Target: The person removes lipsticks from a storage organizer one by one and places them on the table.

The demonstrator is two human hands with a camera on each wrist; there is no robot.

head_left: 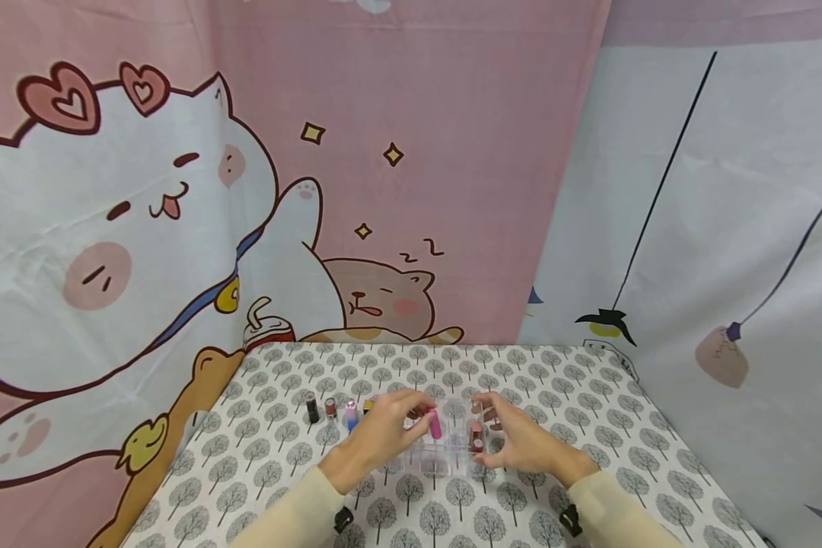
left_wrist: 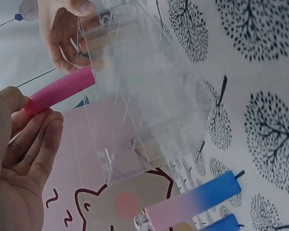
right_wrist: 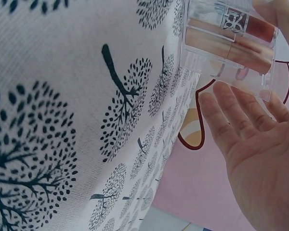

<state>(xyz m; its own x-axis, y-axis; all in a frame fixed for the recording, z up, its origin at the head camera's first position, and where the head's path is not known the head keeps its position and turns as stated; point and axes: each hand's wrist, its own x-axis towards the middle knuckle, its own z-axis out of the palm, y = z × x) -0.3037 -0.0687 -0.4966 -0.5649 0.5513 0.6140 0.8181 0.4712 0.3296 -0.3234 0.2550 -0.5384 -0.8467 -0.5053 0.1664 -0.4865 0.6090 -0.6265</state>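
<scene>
Between thumb and fingertips, my left hand (head_left: 383, 430) pinches a bright pink lipstick-shaped tube (left_wrist: 62, 90) by one end. Its other end overlaps the top edge of a clear plastic organizer (left_wrist: 149, 86) in the left wrist view. The organizer has several compartments and stands on the table in the head view. My right hand (head_left: 527, 441) holds the organizer's right end, thumb on the near side and fingers on the far side. Inside that end are lip gloss tubes (right_wrist: 231, 45) with reddish and peach tones.
Left of the organizer stand a dark tube (head_left: 312, 409), a small red-brown bottle (head_left: 330, 409) and a pink-to-blue tube (head_left: 352, 415). A yellow and black item (head_left: 367, 407) is partly behind my left hand. Tree-print cloth (head_left: 434, 517) covers the table; a cartoon curtain (head_left: 452, 190) hangs behind.
</scene>
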